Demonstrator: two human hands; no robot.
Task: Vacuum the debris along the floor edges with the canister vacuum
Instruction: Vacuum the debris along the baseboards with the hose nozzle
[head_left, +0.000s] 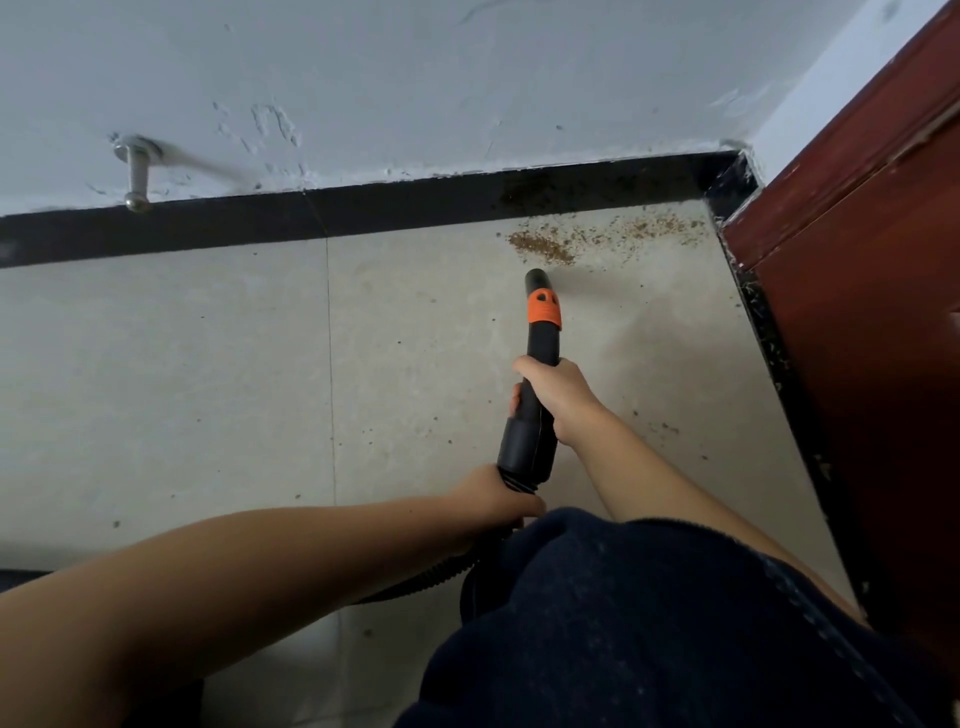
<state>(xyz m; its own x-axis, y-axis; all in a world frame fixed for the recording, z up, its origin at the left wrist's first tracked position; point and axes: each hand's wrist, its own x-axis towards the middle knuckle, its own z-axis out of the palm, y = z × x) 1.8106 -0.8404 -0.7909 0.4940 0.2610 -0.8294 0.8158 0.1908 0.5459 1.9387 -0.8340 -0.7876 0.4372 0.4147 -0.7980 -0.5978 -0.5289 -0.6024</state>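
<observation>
A black vacuum nozzle (540, 332) with an orange collar points at the floor corner. Its open tip sits just short of a pile of brown debris (540, 248) that spreads right along the black baseboard (363, 215). My right hand (558, 397) grips the nozzle's handle part. My left hand (493, 501) holds the ribbed black hose (415, 579) where it joins the handle. More specks lie scattered on the pale tile floor (208, 374). The canister itself is out of view.
A dark red wooden door (857, 260) stands at the right, with dirt along its black threshold strip (769, 332). A metal door stop (136, 176) juts from the white wall (415, 78) at left. My dark-clothed knee (649, 623) fills the lower right.
</observation>
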